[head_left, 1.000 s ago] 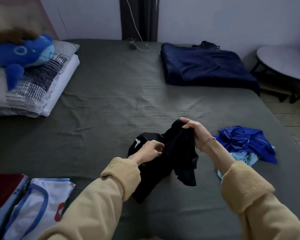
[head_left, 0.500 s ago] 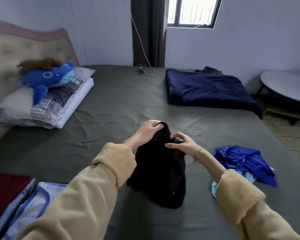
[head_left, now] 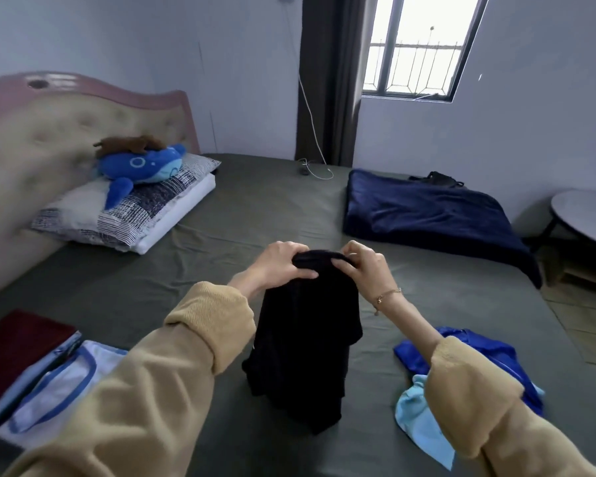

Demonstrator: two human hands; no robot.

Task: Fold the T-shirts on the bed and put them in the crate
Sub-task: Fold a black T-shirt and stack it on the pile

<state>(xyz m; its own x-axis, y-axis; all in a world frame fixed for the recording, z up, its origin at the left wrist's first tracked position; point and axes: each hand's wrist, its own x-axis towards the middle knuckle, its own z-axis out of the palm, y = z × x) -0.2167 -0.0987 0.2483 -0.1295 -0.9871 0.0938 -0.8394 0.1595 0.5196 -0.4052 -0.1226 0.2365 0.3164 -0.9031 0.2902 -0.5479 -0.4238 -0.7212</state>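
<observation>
A black T-shirt (head_left: 307, 339) hangs bunched above the grey bed (head_left: 255, 208), its lower end near the sheet. My left hand (head_left: 279, 263) grips its top edge on the left and my right hand (head_left: 365, 266) pinches the same edge on the right, close together. To the right lie a crumpled royal-blue T-shirt (head_left: 475, 352) and a light-blue one (head_left: 417, 418), partly hidden by my right sleeve. At the lower left lie folded shirts: a dark red one (head_left: 18, 346) and a white one with blue trim (head_left: 59, 390). No crate is in view.
Pillows (head_left: 124, 215) with a blue plush toy (head_left: 141, 166) sit by the headboard at the left. A folded navy blanket (head_left: 430, 211) lies at the far right of the bed. A round table (head_left: 585, 211) stands beyond the bed's right edge. A charger cable (head_left: 313, 166) lies at the far end.
Both hands have raised the black T-shirt off the bed and come together at its top edge. The camera has tilted upward, showing the window and headboard.
</observation>
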